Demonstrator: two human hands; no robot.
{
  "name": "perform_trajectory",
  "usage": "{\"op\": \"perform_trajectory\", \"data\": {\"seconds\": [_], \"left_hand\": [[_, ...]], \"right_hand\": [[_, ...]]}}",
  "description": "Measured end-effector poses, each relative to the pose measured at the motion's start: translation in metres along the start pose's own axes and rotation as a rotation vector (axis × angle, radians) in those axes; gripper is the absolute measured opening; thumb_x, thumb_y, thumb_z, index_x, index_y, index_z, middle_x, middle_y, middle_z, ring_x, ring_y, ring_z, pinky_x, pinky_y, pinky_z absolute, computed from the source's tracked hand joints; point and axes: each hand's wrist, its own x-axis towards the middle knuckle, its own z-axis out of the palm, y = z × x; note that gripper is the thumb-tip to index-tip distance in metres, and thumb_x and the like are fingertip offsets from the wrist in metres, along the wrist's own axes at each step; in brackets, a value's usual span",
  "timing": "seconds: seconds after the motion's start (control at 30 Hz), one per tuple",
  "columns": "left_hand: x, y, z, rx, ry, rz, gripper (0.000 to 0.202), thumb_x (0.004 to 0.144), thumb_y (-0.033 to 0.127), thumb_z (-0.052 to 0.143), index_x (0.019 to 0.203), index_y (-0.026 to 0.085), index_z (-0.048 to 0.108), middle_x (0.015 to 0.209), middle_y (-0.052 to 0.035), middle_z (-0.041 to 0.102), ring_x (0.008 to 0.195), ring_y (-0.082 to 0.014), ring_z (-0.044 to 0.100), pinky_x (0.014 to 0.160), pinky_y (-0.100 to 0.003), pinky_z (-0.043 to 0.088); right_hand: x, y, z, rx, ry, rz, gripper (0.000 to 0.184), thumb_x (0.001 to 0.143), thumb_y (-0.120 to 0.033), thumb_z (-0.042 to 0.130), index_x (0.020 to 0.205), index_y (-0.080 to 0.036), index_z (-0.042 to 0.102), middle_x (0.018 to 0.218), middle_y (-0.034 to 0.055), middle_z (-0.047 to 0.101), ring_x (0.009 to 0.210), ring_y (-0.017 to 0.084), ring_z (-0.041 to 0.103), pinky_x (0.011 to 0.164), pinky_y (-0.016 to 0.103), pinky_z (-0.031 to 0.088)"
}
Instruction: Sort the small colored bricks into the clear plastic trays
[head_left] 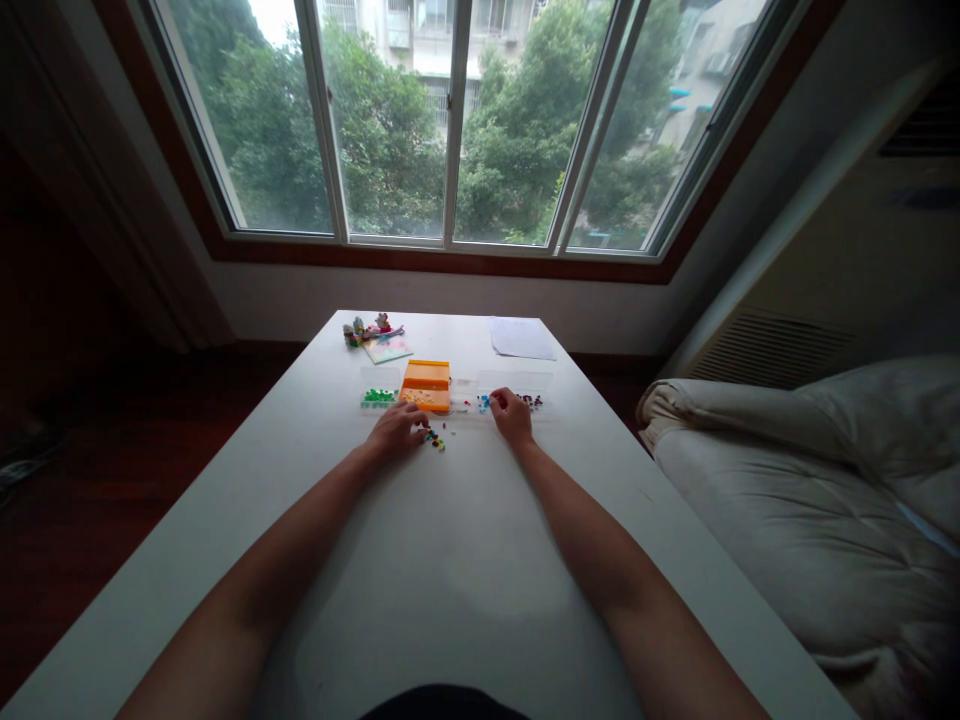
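My left hand (397, 428) rests on the white table, its curved fingers apart at the edge of a small pile of mixed coloured pieces (434, 438). The pieces look like tiny beads or bricks, too small to tell. Over a clear compartment box (536, 383) on the right is my right hand (513, 414), fingertips pinched together; anything between them is hidden. Blue pieces (484, 402) lie just left of these fingers, and dark pieces (531, 402) lie to their right. An open orange case (427, 375) with pale pieces stands just beyond my left hand.
Left of the orange case is a clear box of green pieces (380, 397). Small colourful figures (373, 329) and a patterned card (389, 348) lie at the far left, a paper sheet (521, 338) at the far right. A cushioned seat (787, 500) stands right of the table (450, 580).
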Motion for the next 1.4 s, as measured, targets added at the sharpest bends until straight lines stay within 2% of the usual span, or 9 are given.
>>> {"op": "perform_trajectory", "data": {"seconds": [0.37,0.7,1.0,1.13,1.4], "left_hand": [[0.001,0.009,0.003,-0.016,-0.006,0.013,0.012,0.081,0.029,0.068,0.092,0.024,0.071,0.096,-0.0065,0.065,0.098,-0.0255,0.055,0.083,-0.037,0.046],[0.001,-0.002,0.011,-0.099,0.020,0.025,0.012,0.084,0.019,0.065,0.089,0.024,0.075,0.094,-0.0061,0.066,0.096,-0.0226,0.056,0.086,-0.035,0.047],[0.002,0.009,0.008,-0.080,-0.002,0.069,0.015,0.089,0.023,0.061,0.092,0.024,0.076,0.096,-0.0075,0.067,0.096,-0.0224,0.055,0.084,-0.034,0.046],[0.004,0.015,0.009,-0.108,-0.025,0.119,0.018,0.091,0.028,0.060,0.092,0.024,0.078,0.093,-0.0081,0.067,0.093,-0.0215,0.056,0.083,-0.033,0.045],[0.002,0.015,0.008,-0.193,-0.109,0.178,0.023,0.083,0.013,0.061,0.089,0.026,0.080,0.092,-0.0062,0.066,0.093,-0.0203,0.056,0.083,-0.031,0.045]], "right_hand": [[-0.001,-0.005,-0.003,0.005,-0.012,0.015,0.022,0.087,-0.035,0.051,0.088,-0.021,0.068,0.074,0.0034,0.067,0.070,0.019,0.059,0.070,0.029,0.045],[-0.001,-0.008,-0.004,-0.013,-0.021,0.019,0.021,0.088,-0.035,0.051,0.088,-0.021,0.068,0.074,0.0035,0.067,0.070,0.019,0.059,0.070,0.029,0.045],[-0.004,-0.017,-0.005,-0.063,-0.080,-0.135,0.016,0.087,-0.027,0.053,0.089,-0.021,0.067,0.077,0.0045,0.066,0.074,0.019,0.058,0.075,0.029,0.043],[-0.004,-0.016,-0.005,-0.060,-0.092,-0.114,0.016,0.088,-0.028,0.053,0.089,-0.021,0.068,0.077,0.0044,0.066,0.074,0.019,0.058,0.074,0.029,0.044],[-0.003,-0.011,-0.003,-0.062,-0.076,-0.082,0.019,0.089,-0.031,0.052,0.090,-0.022,0.068,0.075,0.0038,0.065,0.071,0.019,0.058,0.072,0.028,0.043]]}}
